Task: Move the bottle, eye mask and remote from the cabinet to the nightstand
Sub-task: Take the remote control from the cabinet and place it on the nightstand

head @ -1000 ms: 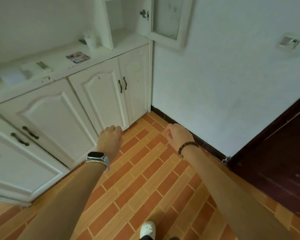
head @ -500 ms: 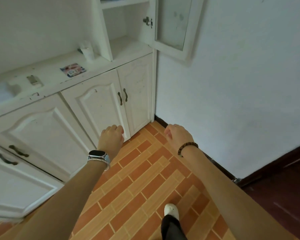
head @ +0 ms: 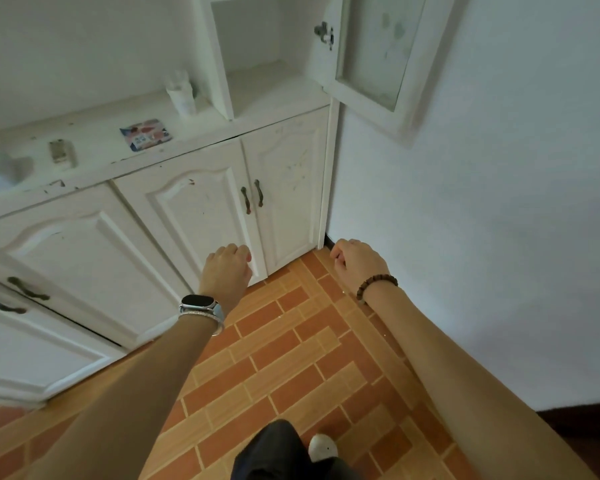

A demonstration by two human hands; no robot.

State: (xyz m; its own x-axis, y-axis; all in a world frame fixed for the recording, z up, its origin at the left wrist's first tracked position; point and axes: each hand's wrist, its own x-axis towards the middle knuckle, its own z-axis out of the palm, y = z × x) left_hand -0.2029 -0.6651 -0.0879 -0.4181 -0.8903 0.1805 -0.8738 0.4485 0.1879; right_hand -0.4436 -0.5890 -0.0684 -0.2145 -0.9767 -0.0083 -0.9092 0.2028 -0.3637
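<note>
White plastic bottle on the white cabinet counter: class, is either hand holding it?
No: the white bottle stands on the counter; left hand and right hand hang empty.

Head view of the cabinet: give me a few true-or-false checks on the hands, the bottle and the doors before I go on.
1. The left hand and right hand hold nothing. True.
2. The bottle lies on the floor. False: it stands upright on the countertop.
3. The upper glass door is swung open. True.
4. The two lower doors under it are open. False: both are closed.
5. The watch is on the right wrist. False: it is on the left wrist; the right wears a bead bracelet.
</note>
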